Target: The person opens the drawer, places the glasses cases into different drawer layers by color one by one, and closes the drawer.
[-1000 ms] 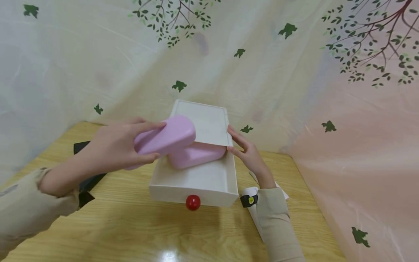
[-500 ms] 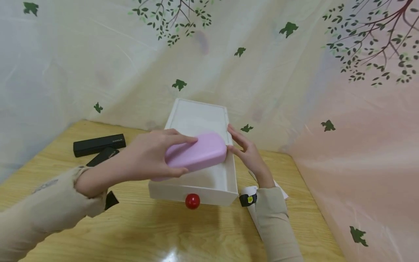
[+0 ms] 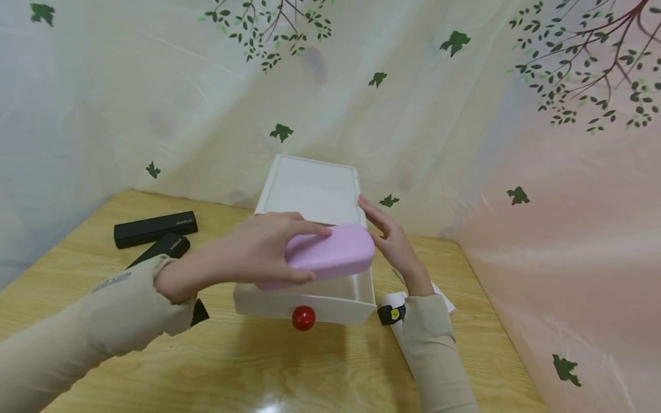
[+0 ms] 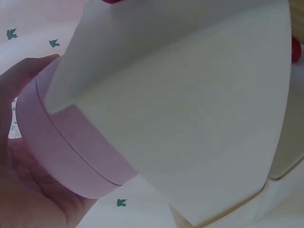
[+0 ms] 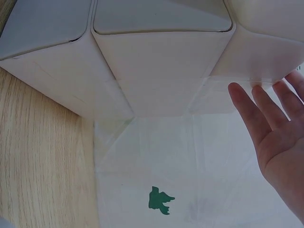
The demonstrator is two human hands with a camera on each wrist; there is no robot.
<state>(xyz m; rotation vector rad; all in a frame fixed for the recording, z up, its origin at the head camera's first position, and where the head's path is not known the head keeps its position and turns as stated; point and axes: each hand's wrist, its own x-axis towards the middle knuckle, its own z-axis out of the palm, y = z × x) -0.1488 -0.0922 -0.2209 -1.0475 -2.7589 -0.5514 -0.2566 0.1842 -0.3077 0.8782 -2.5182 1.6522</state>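
My left hand (image 3: 258, 246) grips a lilac case with rounded ends (image 3: 335, 252), thumb and fingers on opposite sides of it. A seam runs round the case (image 4: 71, 142) in the left wrist view. It is held over a pulled-out white drawer, whose front (image 3: 258, 304) carries a red knob (image 3: 303, 318). The held case covers much of the drawer's inside. My right hand (image 3: 395, 246) rests its fairly straight fingertips against the right side of the white drawer cabinet (image 3: 312, 189). In the right wrist view those fingers (image 5: 249, 111) lie at the cabinet wall.
Two black boxes (image 3: 155, 229) lie on the wooden table (image 3: 155, 367) to the left, the nearer one partly behind my left sleeve. A black corner (image 3: 200, 312) pokes out below that sleeve. White flat pieces (image 3: 405, 350) lie by my right forearm. A leaf-printed sheet (image 3: 206, 115) hangs behind.
My left hand has carried the lilac case rightward and over the open drawer, covering the second lilac case seen inside it earlier. The black boxes have come into view. My right hand has stayed put.
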